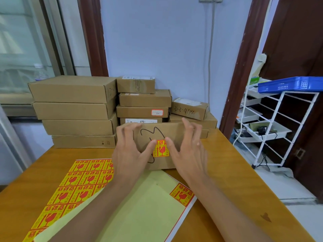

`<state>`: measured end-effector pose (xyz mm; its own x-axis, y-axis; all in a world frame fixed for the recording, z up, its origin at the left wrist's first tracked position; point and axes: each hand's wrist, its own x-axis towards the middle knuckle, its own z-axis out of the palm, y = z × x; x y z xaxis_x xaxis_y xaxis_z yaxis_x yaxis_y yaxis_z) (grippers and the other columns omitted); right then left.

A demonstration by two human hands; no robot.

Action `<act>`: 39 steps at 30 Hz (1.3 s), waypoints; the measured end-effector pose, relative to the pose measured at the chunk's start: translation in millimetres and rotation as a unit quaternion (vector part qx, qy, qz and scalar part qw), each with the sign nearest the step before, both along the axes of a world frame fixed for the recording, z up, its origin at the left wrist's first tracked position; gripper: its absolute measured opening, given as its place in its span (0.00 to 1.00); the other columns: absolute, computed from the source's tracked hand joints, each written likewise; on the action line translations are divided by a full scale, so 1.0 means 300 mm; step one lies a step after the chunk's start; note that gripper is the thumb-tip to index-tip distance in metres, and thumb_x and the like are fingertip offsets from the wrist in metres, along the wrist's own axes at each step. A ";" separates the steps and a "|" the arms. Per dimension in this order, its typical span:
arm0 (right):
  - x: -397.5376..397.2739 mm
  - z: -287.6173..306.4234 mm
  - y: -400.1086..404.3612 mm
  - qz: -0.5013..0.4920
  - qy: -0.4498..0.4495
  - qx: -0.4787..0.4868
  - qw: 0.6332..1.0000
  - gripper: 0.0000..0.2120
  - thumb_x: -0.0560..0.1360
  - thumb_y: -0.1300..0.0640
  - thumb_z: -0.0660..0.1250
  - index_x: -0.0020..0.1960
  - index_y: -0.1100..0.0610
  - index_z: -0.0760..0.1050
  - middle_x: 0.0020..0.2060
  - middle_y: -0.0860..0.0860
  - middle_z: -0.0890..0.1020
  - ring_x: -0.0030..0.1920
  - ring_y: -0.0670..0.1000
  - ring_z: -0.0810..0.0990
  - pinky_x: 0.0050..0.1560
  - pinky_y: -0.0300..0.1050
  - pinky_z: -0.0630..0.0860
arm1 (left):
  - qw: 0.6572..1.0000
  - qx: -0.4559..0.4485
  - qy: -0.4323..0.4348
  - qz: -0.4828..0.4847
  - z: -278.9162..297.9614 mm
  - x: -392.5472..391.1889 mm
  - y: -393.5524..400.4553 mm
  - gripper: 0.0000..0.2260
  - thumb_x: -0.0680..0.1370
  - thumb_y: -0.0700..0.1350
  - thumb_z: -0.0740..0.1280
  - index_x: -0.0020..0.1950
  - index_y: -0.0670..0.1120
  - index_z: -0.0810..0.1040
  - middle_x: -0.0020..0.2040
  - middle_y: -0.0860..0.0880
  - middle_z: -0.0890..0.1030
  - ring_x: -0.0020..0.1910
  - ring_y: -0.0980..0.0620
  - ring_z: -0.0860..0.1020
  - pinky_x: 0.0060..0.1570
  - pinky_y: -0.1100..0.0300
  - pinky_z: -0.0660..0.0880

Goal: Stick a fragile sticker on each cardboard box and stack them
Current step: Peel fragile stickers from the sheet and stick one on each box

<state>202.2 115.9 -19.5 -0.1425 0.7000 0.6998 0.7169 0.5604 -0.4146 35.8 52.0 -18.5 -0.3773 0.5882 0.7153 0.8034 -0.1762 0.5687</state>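
**Sticker Seated on Box; Both Hands at the Top Face**

While both thumbs are set against the fragile sticker (161,148), the cardboard box (157,145) is found lying on the wooden table (236,172), near its middle and just in front of the stored cartons. A black scrawl is noted on the box top, partly covered by the red-and-yellow sticker.

The left hand (130,151) is placed over the left part of the box, fingers spread and bent, with the thumb tip touching the sticker's left edge. The right hand (188,152) is placed over the right part, fingers likewise spread and raised, the thumb tip meeting the sticker's upper right corner. Nothing is gripped by either hand; contact is made by the thumbs alone, as far as can be judged through slight blur.

A sticker sheet (83,179) is seen just beside the box on the near side, largely covered by a pale yellow backing sheet (148,203) with one sticker left at its right corner.

Stacked boxes (73,109) are recorded against the wall. A white rack (272,126) bearing a blue crate (290,84) stands to the right, apart from the table.
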 end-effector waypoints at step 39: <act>0.066 -0.012 0.041 0.108 -0.014 -0.070 0.992 0.49 0.70 0.29 0.70 0.82 0.41 0.48 0.80 0.40 0.53 0.66 0.47 0.76 0.56 0.53 0.82 | 0.990 -0.079 0.009 -0.119 0.004 -0.064 0.012 0.54 0.62 0.54 0.84 0.80 0.57 0.56 0.78 0.53 0.54 0.75 0.67 0.55 0.60 0.85 0.57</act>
